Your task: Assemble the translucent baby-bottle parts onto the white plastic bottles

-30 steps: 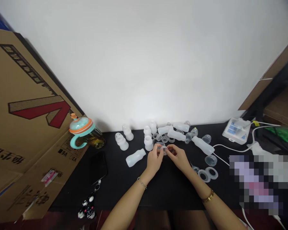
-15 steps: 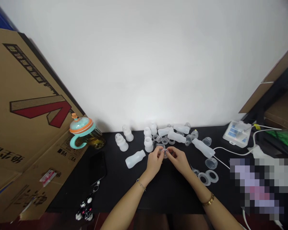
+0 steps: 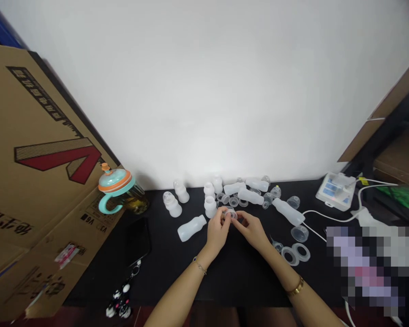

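Note:
Between my two hands is a small clear ring-shaped bottle part (image 3: 230, 213), partly covered by my fingers. My left hand (image 3: 218, 228) grips it from the left, thumb and fingers pinched on its edge. My right hand (image 3: 251, 227) pinches it from the right. Just behind my left hand stands a white open-necked bottle (image 3: 210, 207). A frosted bottle (image 3: 192, 228) lies on its side to the left. Two bottles with clear tops (image 3: 172, 204) stand farther left. Behind my hands lie several clear rings (image 3: 234, 201) and a frosted bottle (image 3: 250, 196) on its side.
A handled jug (image 3: 122, 188) and a phone (image 3: 138, 240) are at the left, beside a large cardboard box (image 3: 47, 150). To the right lie a frosted bottle (image 3: 288, 211), a clear dome cap (image 3: 299, 233), two rings (image 3: 301, 251), a white cable and a clear plastic box (image 3: 336, 190).
Both hands stay close together on the clear part, which has shifted slightly left and been turned so its round opening shows more. The bottles and loose parts on the table have not moved.

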Demonstrator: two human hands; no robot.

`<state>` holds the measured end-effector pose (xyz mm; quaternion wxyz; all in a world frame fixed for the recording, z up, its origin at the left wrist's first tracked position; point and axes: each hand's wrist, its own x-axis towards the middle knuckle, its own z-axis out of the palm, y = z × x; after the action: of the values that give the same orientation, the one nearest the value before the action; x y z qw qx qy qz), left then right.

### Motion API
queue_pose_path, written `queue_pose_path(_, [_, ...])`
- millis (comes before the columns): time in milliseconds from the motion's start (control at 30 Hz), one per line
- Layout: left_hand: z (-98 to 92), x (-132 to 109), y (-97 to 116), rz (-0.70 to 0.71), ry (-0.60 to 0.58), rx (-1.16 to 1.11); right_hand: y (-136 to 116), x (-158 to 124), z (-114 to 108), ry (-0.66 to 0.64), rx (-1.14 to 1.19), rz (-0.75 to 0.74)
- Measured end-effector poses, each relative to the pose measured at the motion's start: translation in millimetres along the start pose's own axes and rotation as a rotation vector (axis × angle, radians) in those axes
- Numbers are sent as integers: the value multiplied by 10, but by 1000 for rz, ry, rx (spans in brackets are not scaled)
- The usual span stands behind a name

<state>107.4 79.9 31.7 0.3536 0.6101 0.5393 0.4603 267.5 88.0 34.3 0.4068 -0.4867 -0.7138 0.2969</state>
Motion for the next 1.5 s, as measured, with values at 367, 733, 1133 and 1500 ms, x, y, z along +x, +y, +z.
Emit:
queue_pose_path(367, [17, -17, 59, 43, 13, 140, 60, 17, 0, 99, -2, 21])
queue_pose_path(733, [12, 4, 17, 17, -11, 52, 79, 27, 1, 109, 6, 13])
queue_pose_path(1133, [8, 3, 34, 11, -61, -36, 77, 20, -4, 93, -1, -7])
queue_pose_path(1500, [-7, 6, 33, 33, -74, -16, 82, 15, -3, 86, 9, -15])
